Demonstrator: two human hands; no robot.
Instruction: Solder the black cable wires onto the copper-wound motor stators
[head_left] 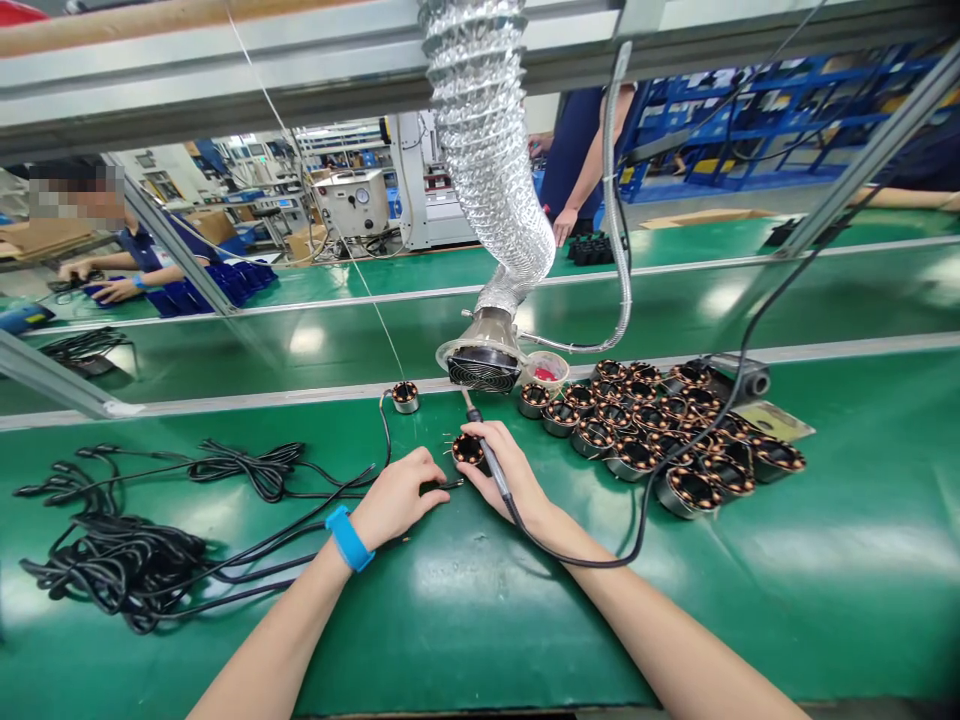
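Observation:
My right hand (504, 468) is closed around a soldering iron (495, 470), its tip pointing up and away toward the fume hood. Beside its fingers a copper-wound stator ring (468, 450) lies on the green table (480, 620). Just left of that ring, my left hand (405, 492) has its fingers curled around a black cable (450, 485), whose end sticks out toward the ring. A blue band circles my left wrist. Another stator (406, 398), with a cable running to it, stands farther back, under a thin hanging wire.
Many black cables (142, 565) lie at left. Several stators (690, 490) are grouped at right, near a metal holder (739, 378). A fume hood (484, 365) on a silver duct hangs ahead, beside a small bowl (546, 370). Other people work beyond the frame bars.

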